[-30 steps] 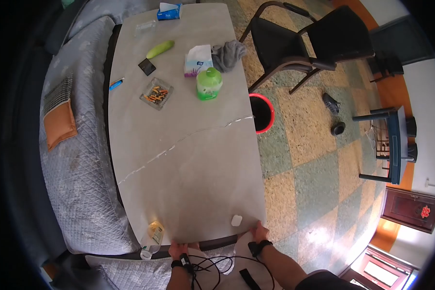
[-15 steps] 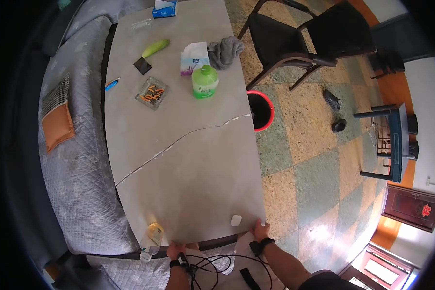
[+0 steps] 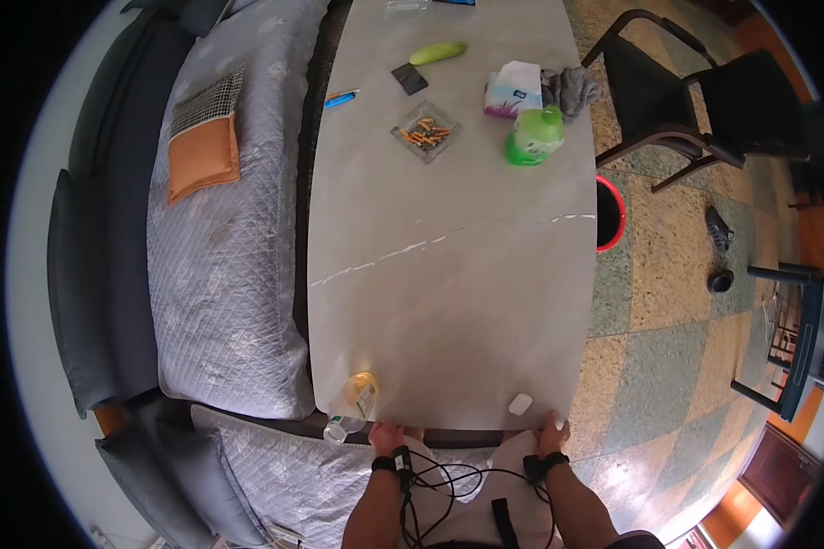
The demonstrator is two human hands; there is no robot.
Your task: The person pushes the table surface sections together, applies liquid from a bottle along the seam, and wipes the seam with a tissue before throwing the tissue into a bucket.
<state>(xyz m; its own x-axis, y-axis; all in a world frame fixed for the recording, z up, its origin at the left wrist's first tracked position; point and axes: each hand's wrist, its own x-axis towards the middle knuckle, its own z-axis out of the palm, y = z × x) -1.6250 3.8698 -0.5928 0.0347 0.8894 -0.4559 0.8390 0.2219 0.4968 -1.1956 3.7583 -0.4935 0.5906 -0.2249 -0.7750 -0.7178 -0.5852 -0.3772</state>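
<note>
My left hand (image 3: 387, 436) is at the near edge of the grey table (image 3: 449, 311), its fingers looking curled against the edge. Just left of it, a clear bottle of yellow liquid (image 3: 363, 393) lies on its side, capped end jutting past the edge. My right hand (image 3: 551, 434) is at the near right corner, also with curled fingers on the edge. A small white rounded case (image 3: 520, 403) lies up and left of that hand, apart from it. Dark bands circle both wrists, and black cables (image 3: 444, 480) hang between my forearms.
Farther up the table are a glass ashtray of cigarette butts (image 3: 428, 133), a green bottle (image 3: 535, 137), a tissue pack (image 3: 513, 90), a grey cloth (image 3: 570, 91), a green vegetable (image 3: 439, 52) and a black square (image 3: 409, 79). A red-rimmed bin (image 3: 621, 215) stands right; a quilted sofa (image 3: 229, 293) left.
The view has turned, so the table and its items appear shifted right and up, with more sofa showing. Both hands stay at the table edge, and the items keep their places.
</note>
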